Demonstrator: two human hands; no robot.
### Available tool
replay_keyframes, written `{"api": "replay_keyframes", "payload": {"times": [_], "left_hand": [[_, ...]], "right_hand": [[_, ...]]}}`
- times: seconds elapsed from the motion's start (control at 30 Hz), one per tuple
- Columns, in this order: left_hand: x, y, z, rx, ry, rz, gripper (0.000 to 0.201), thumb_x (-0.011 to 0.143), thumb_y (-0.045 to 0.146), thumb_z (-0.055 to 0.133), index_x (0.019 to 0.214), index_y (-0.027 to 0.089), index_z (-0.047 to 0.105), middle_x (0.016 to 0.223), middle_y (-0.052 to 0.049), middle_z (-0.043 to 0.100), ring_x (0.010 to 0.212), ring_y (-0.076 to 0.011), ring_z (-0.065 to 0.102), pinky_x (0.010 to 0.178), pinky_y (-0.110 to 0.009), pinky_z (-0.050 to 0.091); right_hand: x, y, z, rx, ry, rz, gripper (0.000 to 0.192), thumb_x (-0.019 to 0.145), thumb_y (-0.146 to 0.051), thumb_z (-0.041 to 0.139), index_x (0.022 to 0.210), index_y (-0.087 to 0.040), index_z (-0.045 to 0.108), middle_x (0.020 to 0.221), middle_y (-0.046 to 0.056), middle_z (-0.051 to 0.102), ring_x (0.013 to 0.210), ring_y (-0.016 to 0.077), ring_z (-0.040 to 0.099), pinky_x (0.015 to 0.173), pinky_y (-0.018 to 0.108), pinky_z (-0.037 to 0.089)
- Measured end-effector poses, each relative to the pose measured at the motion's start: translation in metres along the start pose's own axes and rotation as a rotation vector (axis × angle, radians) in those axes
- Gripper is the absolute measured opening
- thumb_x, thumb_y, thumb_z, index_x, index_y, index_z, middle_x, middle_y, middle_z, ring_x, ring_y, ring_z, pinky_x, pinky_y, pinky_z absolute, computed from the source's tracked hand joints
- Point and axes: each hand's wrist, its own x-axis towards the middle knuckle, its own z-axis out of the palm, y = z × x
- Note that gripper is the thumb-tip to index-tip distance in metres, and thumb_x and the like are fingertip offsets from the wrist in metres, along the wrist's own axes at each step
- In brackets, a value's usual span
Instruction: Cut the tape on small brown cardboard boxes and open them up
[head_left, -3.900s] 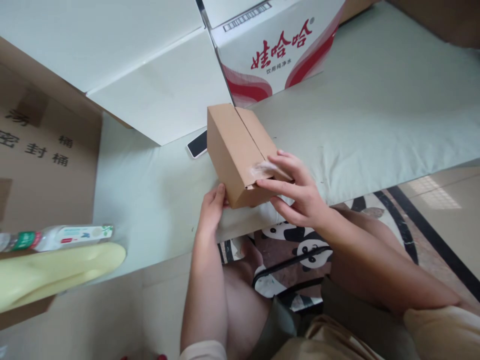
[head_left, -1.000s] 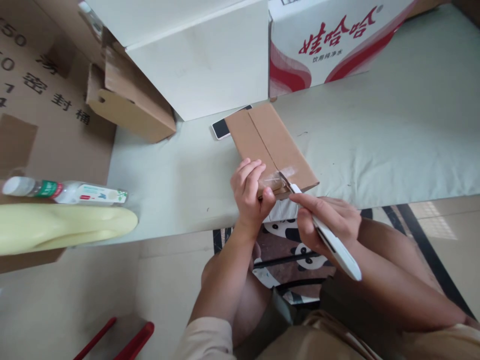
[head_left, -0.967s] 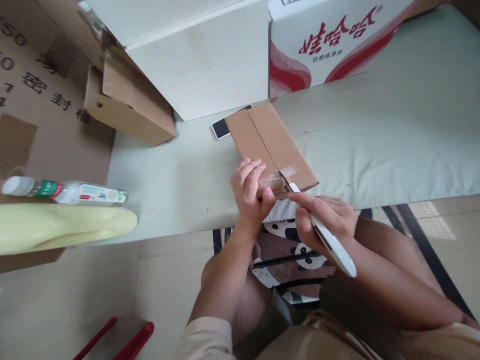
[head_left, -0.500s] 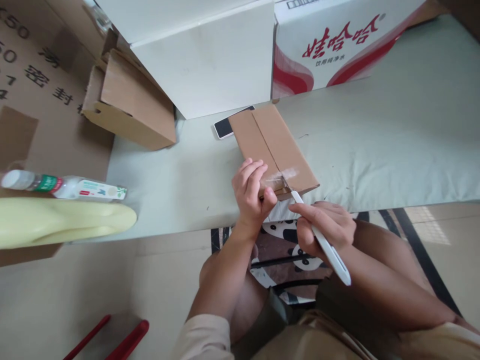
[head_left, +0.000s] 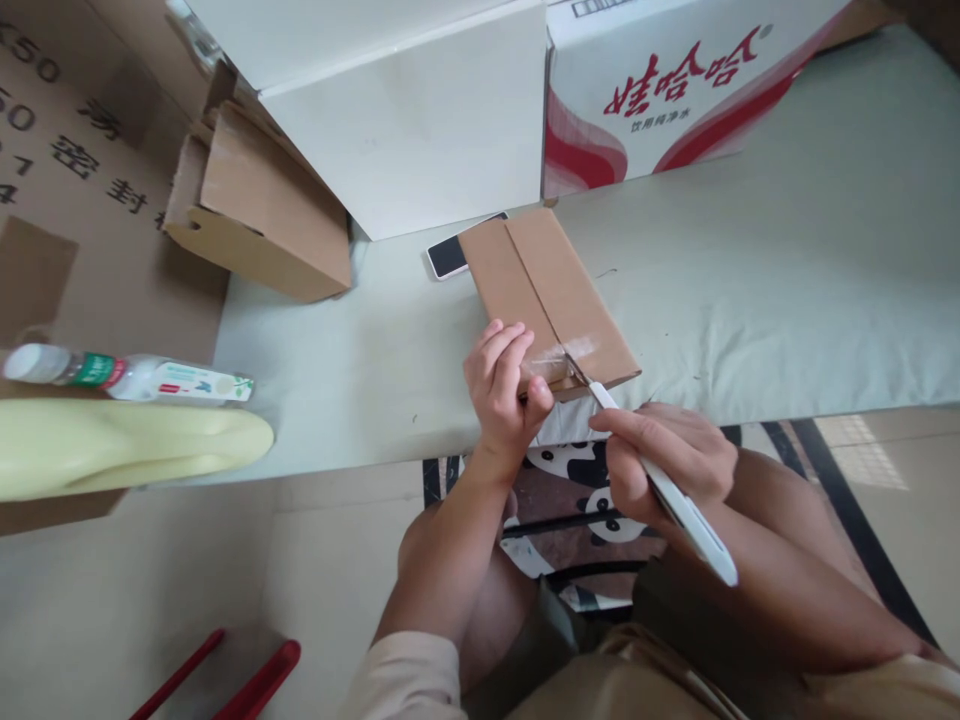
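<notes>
A small brown cardboard box (head_left: 555, 285) lies flat on the pale green mattress (head_left: 750, 270), its top flaps meeting in a seam with clear tape at the near end. My left hand (head_left: 504, 385) grips the box's near left corner. My right hand (head_left: 664, 455) holds a white utility knife (head_left: 675, 500) whose blade tip touches the taped seam at the box's near edge.
A phone (head_left: 448, 256) lies behind the box. An open brown carton (head_left: 259, 215) sits at the left, a large white box (head_left: 405, 110) and a red-printed water carton (head_left: 660, 90) behind. A water bottle (head_left: 135, 377) and a yellow plastic piece (head_left: 127, 445) lie far left. Red handles (head_left: 247, 680) on the floor.
3.9 s ago the box stood on edge and my right hand picked at the tape bare. Now the box lies flat and my right hand, which drew back slightly, holds the knife to the seam.
</notes>
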Motion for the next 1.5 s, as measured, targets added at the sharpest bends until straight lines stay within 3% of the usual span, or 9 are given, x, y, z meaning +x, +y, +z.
{"api": "replay_keyframes", "payload": {"times": [0.33, 0.57, 0.67, 0.77, 0.9, 1.0, 1.07, 1.3, 1.5], "left_hand": [[-0.002, -0.001, -0.001, -0.02, -0.017, 0.001, 0.039, 0.103, 0.037, 0.04, 0.126, 0.013, 0.061, 0.121, -0.015, 0.068, 0.129, -0.0261, 0.06, 0.114, -0.049, 0.048], [-0.001, -0.007, -0.005, -0.019, -0.011, 0.017, 0.042, 0.103, 0.042, 0.042, 0.128, 0.015, 0.06, 0.12, -0.015, 0.067, 0.128, -0.0272, 0.06, 0.112, -0.05, 0.048], [0.001, -0.011, -0.005, -0.015, -0.028, 0.022, 0.048, 0.099, 0.054, 0.047, 0.128, 0.018, 0.058, 0.122, -0.014, 0.065, 0.13, -0.0293, 0.059, 0.111, -0.051, 0.048], [0.004, -0.013, -0.002, -0.058, -0.016, 0.028, 0.051, 0.093, 0.058, 0.055, 0.132, 0.025, 0.05, 0.129, -0.013, 0.061, 0.131, -0.0294, 0.058, 0.11, -0.052, 0.049], [0.007, -0.016, -0.001, -0.117, 0.033, -0.106, 0.051, 0.094, 0.057, 0.05, 0.136, 0.028, 0.044, 0.132, -0.012, 0.057, 0.127, -0.0257, 0.06, 0.104, -0.044, 0.052], [0.004, -0.024, -0.004, -0.121, 0.125, -0.263, 0.043, 0.095, 0.05, 0.049, 0.132, 0.027, 0.048, 0.127, -0.01, 0.059, 0.118, -0.0226, 0.061, 0.102, -0.039, 0.051], [0.001, -0.03, -0.007, -0.151, 0.17, -0.364, 0.039, 0.093, 0.043, 0.049, 0.128, 0.027, 0.051, 0.126, -0.008, 0.059, 0.116, -0.0223, 0.061, 0.104, -0.039, 0.05], [-0.001, -0.05, -0.012, -0.218, 0.209, -0.534, 0.044, 0.095, 0.04, 0.04, 0.138, 0.028, 0.044, 0.129, -0.008, 0.062, 0.117, -0.0212, 0.064, 0.101, -0.036, 0.053], [-0.016, -0.079, -0.01, -0.388, 0.016, -0.852, 0.057, 0.096, 0.055, 0.041, 0.149, 0.037, 0.032, 0.126, -0.008, 0.067, 0.092, -0.0167, 0.072, 0.067, -0.028, 0.058]], "right_hand": [[0.019, 0.003, 0.01, 0.003, -0.053, 0.142, 0.02, 0.086, -0.008, 0.049, 0.081, -0.019, 0.064, 0.056, -0.005, 0.06, 0.044, 0.0061, 0.053, 0.048, 0.018, 0.044], [0.003, 0.012, -0.007, 0.193, 0.118, 0.004, 0.026, 0.097, -0.027, 0.042, 0.083, -0.025, 0.063, 0.05, -0.003, 0.052, 0.039, 0.011, 0.047, 0.043, 0.027, 0.042], [0.002, 0.031, -0.008, 0.063, 0.228, 0.113, 0.032, 0.101, -0.035, 0.039, 0.081, -0.025, 0.061, 0.05, -0.002, 0.05, 0.038, 0.0122, 0.045, 0.042, 0.029, 0.041], [0.005, 0.059, -0.009, -0.122, 0.276, 0.327, 0.021, 0.1, -0.038, 0.046, 0.099, -0.026, 0.063, 0.058, -0.002, 0.056, 0.046, 0.0144, 0.052, 0.049, 0.03, 0.046], [-0.002, 0.102, -0.012, -0.277, -0.03, 0.459, 0.028, 0.098, -0.035, 0.048, 0.12, -0.025, 0.062, 0.079, 0.004, 0.068, 0.063, 0.0185, 0.062, 0.061, 0.033, 0.051], [-0.013, 0.127, -0.01, -0.399, -0.333, 0.485, 0.044, 0.09, -0.029, 0.053, 0.134, -0.02, 0.058, 0.098, 0.011, 0.073, 0.076, 0.0243, 0.066, 0.065, 0.037, 0.052], [-0.019, 0.139, -0.006, -0.465, -0.436, 0.509, 0.057, 0.085, -0.024, 0.053, 0.142, -0.015, 0.054, 0.107, 0.017, 0.072, 0.078, 0.0268, 0.066, 0.063, 0.037, 0.051], [-0.02, 0.134, 0.009, -0.539, -0.419, 0.532, 0.062, 0.088, -0.025, 0.048, 0.149, -0.015, 0.051, 0.103, 0.018, 0.065, 0.073, 0.0247, 0.059, 0.06, 0.038, 0.048], [-0.027, 0.111, 0.019, -0.42, -0.363, 0.335, 0.029, 0.087, -0.032, 0.054, 0.105, -0.017, 0.072, 0.105, 0.016, 0.065, 0.099, 0.0312, 0.061, 0.082, 0.047, 0.05]]}}
